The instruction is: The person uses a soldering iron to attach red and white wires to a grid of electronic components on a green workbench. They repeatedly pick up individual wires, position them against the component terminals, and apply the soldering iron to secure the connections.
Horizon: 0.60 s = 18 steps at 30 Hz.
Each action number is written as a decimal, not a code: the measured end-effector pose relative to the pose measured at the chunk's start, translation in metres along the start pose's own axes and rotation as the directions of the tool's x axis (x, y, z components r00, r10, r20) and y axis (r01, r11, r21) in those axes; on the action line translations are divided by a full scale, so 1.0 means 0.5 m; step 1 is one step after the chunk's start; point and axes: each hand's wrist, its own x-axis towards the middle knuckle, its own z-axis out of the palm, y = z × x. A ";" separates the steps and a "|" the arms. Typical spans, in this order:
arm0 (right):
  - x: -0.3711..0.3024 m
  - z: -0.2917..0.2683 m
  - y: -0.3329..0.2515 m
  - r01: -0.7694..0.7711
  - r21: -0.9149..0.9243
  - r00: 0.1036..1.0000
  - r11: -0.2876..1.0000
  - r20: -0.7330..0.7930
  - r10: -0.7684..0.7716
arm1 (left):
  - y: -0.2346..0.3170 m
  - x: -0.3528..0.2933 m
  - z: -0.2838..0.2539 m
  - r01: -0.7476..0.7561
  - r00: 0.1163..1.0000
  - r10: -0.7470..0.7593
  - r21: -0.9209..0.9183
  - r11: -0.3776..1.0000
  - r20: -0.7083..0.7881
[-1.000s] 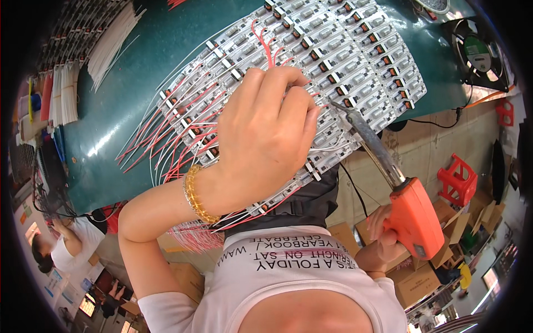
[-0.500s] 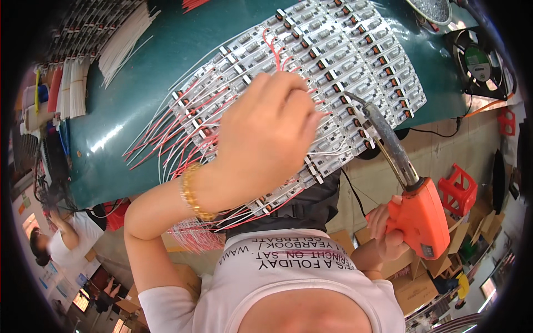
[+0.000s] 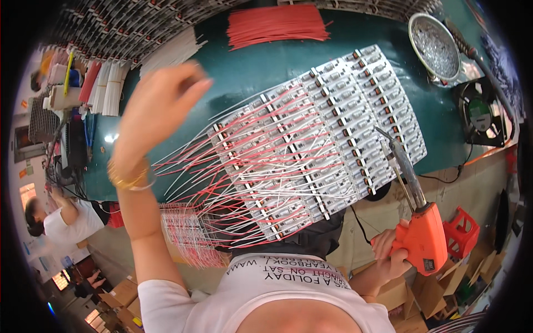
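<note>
My left hand (image 3: 161,105) is raised over the bench at the upper left, near a pile of white wires (image 3: 172,53). Motion blurs its curled fingertips, so whether they hold anything is unclear. A gold bracelet (image 3: 130,176) circles that wrist. My right hand (image 3: 391,252) grips an orange soldering gun (image 3: 426,238) by its handle. The gun's tip reaches over a panel of small circuit boards (image 3: 361,105), but contact cannot be made out. Red and white wires (image 3: 266,161) lie across the panel's left part and trail off its left edge.
Red wires (image 3: 277,26) lie in a pile at the bench's far side. A metal bowl of shiny bits (image 3: 436,47) and a black fan (image 3: 478,114) stand at the right. Below are a red stool (image 3: 463,233) and cardboard boxes (image 3: 438,286). Another person (image 3: 72,222) sits at the left.
My left hand has moved from over the panel to the upper left. The view has shifted, showing the red wire pile. My right hand still grips the soldering gun.
</note>
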 end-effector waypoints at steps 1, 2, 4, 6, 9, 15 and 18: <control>0.004 -0.002 0.004 -0.004 0.010 1.000 1.000 0.014 0.004 | 0.011 0.032 0.027 -0.270 0.933 0.281 0.077 0.960 -0.226; 0.007 -0.004 0.008 -0.007 0.014 1.000 1.000 0.027 0.006 | 0.019 0.074 0.068 -0.496 0.739 0.538 0.213 0.842 -0.407; 0.010 -0.004 0.010 0.023 0.007 0.999 1.000 0.028 -0.023 | 0.074 0.154 0.111 -0.465 0.585 0.651 0.458 0.758 -0.483; 0.008 -0.007 0.009 0.034 0.021 0.999 0.999 0.032 -0.035 | 0.093 0.213 0.139 -0.439 0.578 0.676 0.524 0.730 -0.457; 0.003 -0.004 0.011 -0.004 0.045 1.000 0.999 0.012 0.003 | 0.080 0.268 0.157 -0.417 0.574 0.696 0.577 0.702 -0.431; 0.007 -0.009 0.021 -0.074 0.114 0.997 0.991 -0.009 0.075 | 0.075 0.277 0.147 -0.518 0.521 0.601 0.335 0.787 -0.606; 0.016 0.001 0.017 -0.058 0.111 0.998 0.992 0.007 0.057 | 0.083 0.260 0.123 -0.503 0.595 0.435 0.109 0.858 -0.675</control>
